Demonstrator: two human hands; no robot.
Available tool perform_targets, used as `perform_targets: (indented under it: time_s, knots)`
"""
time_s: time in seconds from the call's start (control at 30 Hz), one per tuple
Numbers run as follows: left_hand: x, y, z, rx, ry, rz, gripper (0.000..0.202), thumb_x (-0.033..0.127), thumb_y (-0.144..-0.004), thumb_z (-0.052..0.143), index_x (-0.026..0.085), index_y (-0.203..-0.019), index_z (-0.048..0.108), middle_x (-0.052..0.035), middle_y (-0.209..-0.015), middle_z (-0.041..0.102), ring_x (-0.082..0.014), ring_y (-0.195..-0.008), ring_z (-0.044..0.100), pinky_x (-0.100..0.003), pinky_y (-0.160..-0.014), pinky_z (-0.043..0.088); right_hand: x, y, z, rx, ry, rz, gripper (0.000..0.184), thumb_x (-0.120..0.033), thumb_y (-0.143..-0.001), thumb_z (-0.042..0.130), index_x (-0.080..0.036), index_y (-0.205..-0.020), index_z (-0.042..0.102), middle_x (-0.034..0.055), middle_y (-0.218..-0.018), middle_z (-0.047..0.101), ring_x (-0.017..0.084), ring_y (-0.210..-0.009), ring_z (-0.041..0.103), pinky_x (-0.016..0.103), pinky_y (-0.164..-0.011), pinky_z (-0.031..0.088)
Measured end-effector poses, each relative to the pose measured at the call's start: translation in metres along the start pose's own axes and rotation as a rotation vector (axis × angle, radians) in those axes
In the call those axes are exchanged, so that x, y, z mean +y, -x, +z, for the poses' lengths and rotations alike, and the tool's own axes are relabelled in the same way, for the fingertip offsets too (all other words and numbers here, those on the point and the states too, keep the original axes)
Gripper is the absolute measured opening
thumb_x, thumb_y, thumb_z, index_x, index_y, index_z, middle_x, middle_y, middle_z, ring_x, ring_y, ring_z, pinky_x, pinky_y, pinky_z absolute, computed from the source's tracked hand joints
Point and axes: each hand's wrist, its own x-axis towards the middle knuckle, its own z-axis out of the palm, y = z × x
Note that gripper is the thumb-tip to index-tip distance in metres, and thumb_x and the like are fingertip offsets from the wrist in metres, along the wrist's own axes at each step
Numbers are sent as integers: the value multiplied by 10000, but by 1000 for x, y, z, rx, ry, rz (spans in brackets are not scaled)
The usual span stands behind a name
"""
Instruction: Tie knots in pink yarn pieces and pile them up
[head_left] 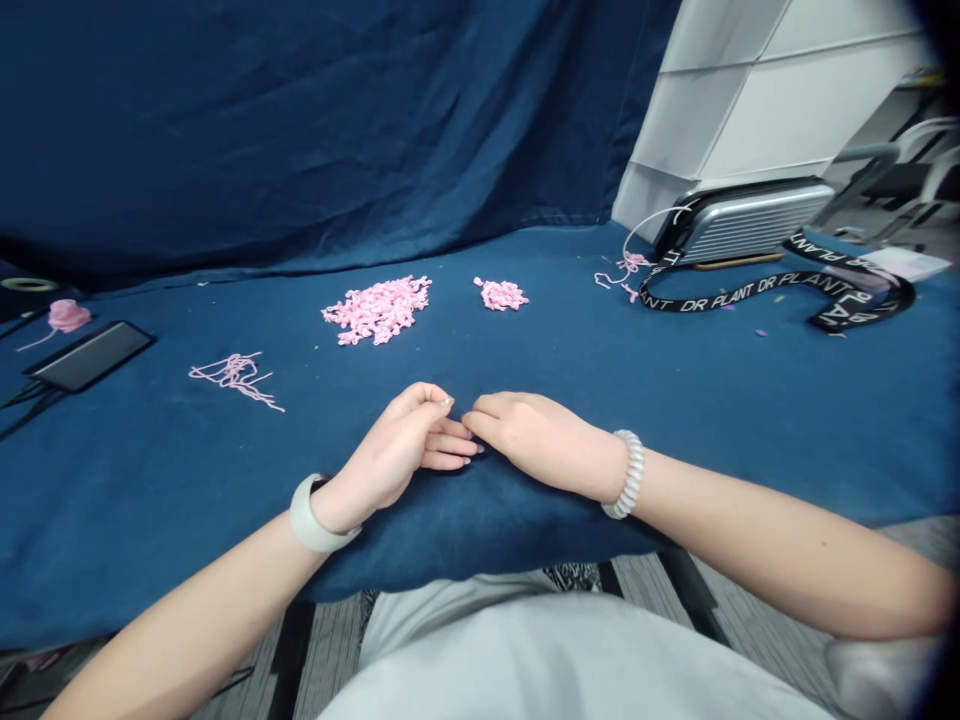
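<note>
Fingertips [454,445] meet low over the near edge of the bench [675,400]. The left hand [405,445] is half curled, thumb on forefinger. The right hand [536,435] lies knuckles-up, fingers tucked toward the left. I cannot tell whether either pinches anything, as nothing pink shows between them. Work this fine likely goes best with both wrists resting on the cloth, as they do here. Well beyond lies the big pile of pink knotted pieces [379,310], with a smaller pile [501,294] beside it and loose pink strands [236,375] off left.

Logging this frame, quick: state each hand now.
Left hand: fingers curled, thumb to forefinger; any hold cannot be told.
Right hand: fingers curled under, palm down; cannot be told.
</note>
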Motion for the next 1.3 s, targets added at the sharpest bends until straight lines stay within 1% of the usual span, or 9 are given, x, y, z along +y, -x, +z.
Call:
perform_targets:
  time_s: [0.17,0.37,0.43,0.53,0.63,0.7,0.83,1.0,1.3]
  knots:
    - [2,2,0,1,1,-3,188,318,-806,529,191,-899,425,-74,-765,649,-199,-698,673,-300,-617,538,5,-1,2,45,17,-79,279,-230,-887,332,-132,-915,592,48,-852,529,32,-759,457,209,-730,323]
    - [6,5,1,7,47,6,161,285,-814,531,183,-899,439,-103,-879,658,-211,-751,673,-315,-622,544,12,-4,6,156,64,-87,265,-213,-880,361,-130,-835,609,31,-779,549,5,-642,380,185,-641,226]
    - [6,5,0,7,128,20,131,243,-817,531,174,-892,449,-112,-910,659,-203,-765,671,-298,-616,546,16,-6,8,236,76,-82,287,-215,-879,360,-109,-791,612,36,-744,553,0,-621,367,178,-629,220]
    - [3,2,-1,-27,328,35,64,172,-827,517,143,-876,488,-120,-917,659,-182,-826,666,-270,-680,548,22,-9,14,434,51,-91,304,-251,-879,369,-112,-809,630,37,-748,584,3,-658,429,155,-649,282]
    - [-3,-1,-1,-63,457,44,64,137,-837,519,110,-888,544,-104,-892,661,-150,-846,658,-264,-774,537,24,-11,18,631,-97,-99,279,-264,-868,399,-141,-868,649,21,-820,623,-1,-749,517,121,-711,371]
    - [-6,-2,0,-69,455,72,80,142,-832,548,102,-895,575,-81,-874,662,-124,-824,653,-255,-798,532,22,-12,19,687,-261,-70,261,-256,-857,422,-150,-872,659,10,-846,637,-15,-780,550,98,-740,405]
    - [-11,-1,2,-58,343,212,142,190,-791,631,98,-898,617,-64,-867,674,-100,-809,646,-221,-797,528,15,-14,15,659,-610,56,258,-302,-831,474,-147,-839,680,15,-830,645,-23,-749,569,86,-724,435]
    - [-15,1,1,16,159,416,204,225,-738,690,107,-893,627,-55,-827,690,-106,-767,657,-200,-745,537,9,-16,10,563,-997,174,274,-355,-774,548,-117,-807,680,26,-790,630,-23,-672,559,74,-650,455]
    - [-14,2,-1,67,-35,590,197,200,-718,697,111,-879,625,-44,-809,691,-122,-747,667,-199,-728,544,7,-18,6,372,-1397,271,303,-353,-703,625,-58,-775,631,30,-709,617,-18,-606,542,91,-611,472]
